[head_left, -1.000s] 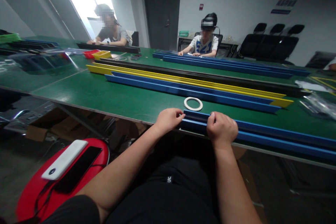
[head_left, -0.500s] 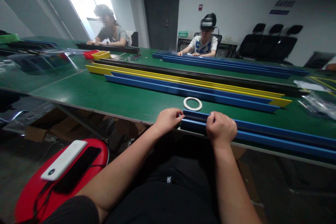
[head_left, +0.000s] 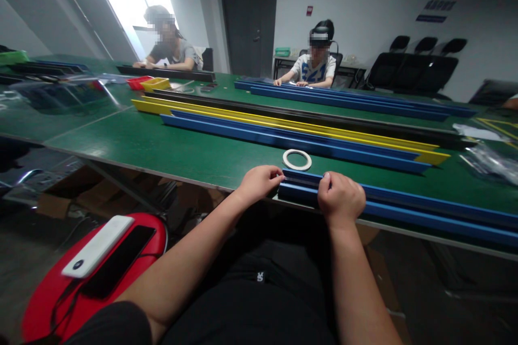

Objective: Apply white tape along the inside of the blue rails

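Observation:
A long blue channel profile [head_left: 408, 210] lies along the front edge of the green table [head_left: 117, 145] and runs off to the right. My right hand [head_left: 342, 197] is closed over it, fingers wrapped around the near wall and thumb on top. At the profile's left end is my left hand [head_left: 261, 182], with thumb and fingertips pinched together at the end opening. Whatever sits in that pinch is too small to make out. A roll of white tape [head_left: 297, 160] lies flat just behind the profile's left end.
Beyond the tape lie another blue profile [head_left: 243, 133], a yellow one [head_left: 140, 107] and a black one [head_left: 404, 126]. Two people sit across the table. Plastic bags [head_left: 491, 161] lie at right. A red stool [head_left: 44, 302] holds a white power bank [head_left: 99, 245] and a phone [head_left: 121, 259].
Almost nothing differs. My left hand has shifted very slightly at the profile's end, its fingers still pinched. My right hand and the profile have stayed in place.

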The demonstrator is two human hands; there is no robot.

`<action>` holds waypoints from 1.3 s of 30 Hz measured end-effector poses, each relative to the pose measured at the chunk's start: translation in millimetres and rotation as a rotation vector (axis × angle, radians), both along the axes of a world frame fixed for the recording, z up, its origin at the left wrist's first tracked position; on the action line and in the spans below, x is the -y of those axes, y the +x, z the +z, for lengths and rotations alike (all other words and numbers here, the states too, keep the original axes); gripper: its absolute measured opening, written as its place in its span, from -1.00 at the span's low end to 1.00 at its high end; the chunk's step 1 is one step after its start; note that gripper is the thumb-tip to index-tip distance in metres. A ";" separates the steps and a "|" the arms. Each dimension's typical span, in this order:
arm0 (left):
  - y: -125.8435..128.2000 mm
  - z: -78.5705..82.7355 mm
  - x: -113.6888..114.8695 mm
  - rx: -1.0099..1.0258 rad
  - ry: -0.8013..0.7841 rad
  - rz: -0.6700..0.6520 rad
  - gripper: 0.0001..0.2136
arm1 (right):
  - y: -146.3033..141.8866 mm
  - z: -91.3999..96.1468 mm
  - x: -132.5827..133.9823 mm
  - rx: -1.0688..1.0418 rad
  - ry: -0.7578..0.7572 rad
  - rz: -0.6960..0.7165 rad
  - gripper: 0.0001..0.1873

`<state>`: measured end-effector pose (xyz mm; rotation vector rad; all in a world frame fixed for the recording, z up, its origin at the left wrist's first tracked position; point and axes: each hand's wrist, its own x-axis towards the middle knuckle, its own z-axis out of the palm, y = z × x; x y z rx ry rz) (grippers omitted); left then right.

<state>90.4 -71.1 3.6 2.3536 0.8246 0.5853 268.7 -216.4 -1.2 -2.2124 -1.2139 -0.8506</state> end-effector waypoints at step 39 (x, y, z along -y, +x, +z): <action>1.5 -4.3 -3.3 0.108 -0.137 -0.046 -0.71 | -33.9 18.0 -10.9 -0.056 -0.221 0.544 -0.72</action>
